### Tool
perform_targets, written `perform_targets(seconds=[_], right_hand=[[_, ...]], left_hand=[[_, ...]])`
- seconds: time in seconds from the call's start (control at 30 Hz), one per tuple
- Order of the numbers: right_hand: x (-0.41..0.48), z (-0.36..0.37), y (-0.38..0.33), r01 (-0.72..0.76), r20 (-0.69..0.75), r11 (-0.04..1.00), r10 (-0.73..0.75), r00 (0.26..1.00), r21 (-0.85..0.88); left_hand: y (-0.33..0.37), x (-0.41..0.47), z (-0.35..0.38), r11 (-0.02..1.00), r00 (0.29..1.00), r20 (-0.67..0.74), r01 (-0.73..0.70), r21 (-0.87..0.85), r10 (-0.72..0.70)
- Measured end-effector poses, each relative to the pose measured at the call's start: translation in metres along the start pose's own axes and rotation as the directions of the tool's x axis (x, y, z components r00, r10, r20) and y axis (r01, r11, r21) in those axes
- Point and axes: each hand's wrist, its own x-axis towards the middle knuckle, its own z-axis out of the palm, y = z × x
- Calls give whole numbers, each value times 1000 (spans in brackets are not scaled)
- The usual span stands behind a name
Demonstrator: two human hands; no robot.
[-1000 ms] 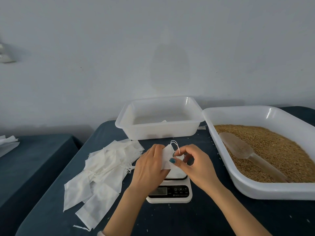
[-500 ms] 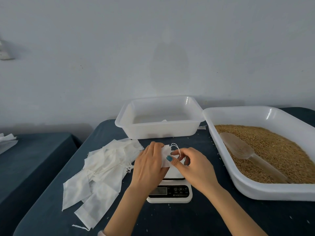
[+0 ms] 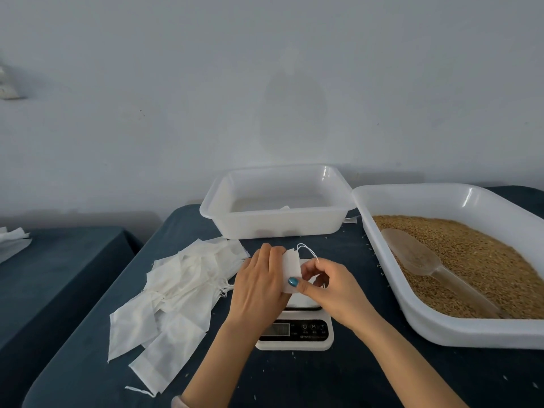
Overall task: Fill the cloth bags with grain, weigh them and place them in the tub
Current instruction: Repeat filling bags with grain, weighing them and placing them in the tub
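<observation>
The left hand (image 3: 259, 285) and right hand (image 3: 329, 290) both hold one small white cloth bag (image 3: 291, 267) above the platform of the white digital kitchen scale (image 3: 297, 334). The left fingers curl over the bag's left edge. The right thumb and fingers pinch its right side, just below the thin white drawstring loop (image 3: 307, 250), which stands free at the top. The bag looks flat and probably unfilled; the two-handed hold suggests the mouth is being parted for loading.

The layout serves a left-to-right workflow:
- The loose pile of empty white cloth bags (image 3: 176, 290) lies just left of the scale, within reach of the left hand
- The large white plastic tray (image 3: 441, 334) of brown grain (image 3: 477, 260) sits to the right, with the translucent plastic scoop (image 3: 418, 260) resting bowl-up on the grain, handle toward the person, ready for the right hand
- The translucent white plastic tub (image 3: 279, 225) stands directly behind the scale, so a weighed bag can go straight forward into it. A small white scrap shows over its front wall; what it is cannot be told

Stray grains dot the dark blue tablecloth (image 3: 294, 384). The scale's display is too small to read
</observation>
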Motion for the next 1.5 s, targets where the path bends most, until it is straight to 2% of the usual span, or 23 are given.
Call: perform_targets(seconds=[0.1,0.2,0.3,0.47,0.53,0.73,0.8,0.87,0.97,1.03,1.1,1.17,1.23,1.3,1.4,1.5], right_hand=[[-4,1,-3,100,-39,994,-102,994,-47],[-6,0,-6,159,-7,974,-162,987,-164],[-6,-6,-4,199,-73,913,-240,968,-355],[-7,-9,-5,272,-150,824,-390,908,-497],[-8,-8,-7,314,-182,793,-463,868,-521],[-12,-7,-10,373,-86,741,-499,862,-559],[-13,-10,-13,396,-113,745,-529,841,-538],[-11,-22,-17,394,-204,797,-525,826,-458],[5,-59,-10,257,-360,860,-431,827,-440],[22,-95,4,48,-346,849,-265,900,-526],[39,-131,23,-233,-299,703,31,954,-672],[49,-158,36,-382,-251,462,321,913,-800],[53,-173,49,-368,-196,298,478,856,-881],[53,-179,60,-347,-180,246,519,836,-905],[50,-177,68,-357,-166,285,527,833,-890],[48,-171,74,-414,-146,359,582,800,-837]], left_hand=[[1,0,-1,1000,999,43,15,4,-15],[1,0,-1,996,997,63,44,-74,-39],[0,1,-4,988,997,54,55,-142,-48],[-5,1,-6,966,995,85,65,-251,-45],[-7,-1,-4,960,992,110,91,-266,-64],[-13,-4,4,948,974,207,146,-281,-89],[-13,-4,4,935,971,210,174,-310,-111],[-14,-5,5,918,967,204,218,-331,-156],[-16,-6,6,914,954,217,266,-305,-206],[-15,-7,5,920,950,225,275,-281,-216],[-15,-8,5,921,948,228,282,-268,-223],[-14,-8,5,921,948,222,285,-264,-230],[-13,-7,6,922,949,214,283,-266,-230],[-13,-6,6,922,950,214,282,-267,-228],[-11,-5,7,922,949,225,277,-270,-219],[-10,-5,8,925,947,232,281,-257,-223]])
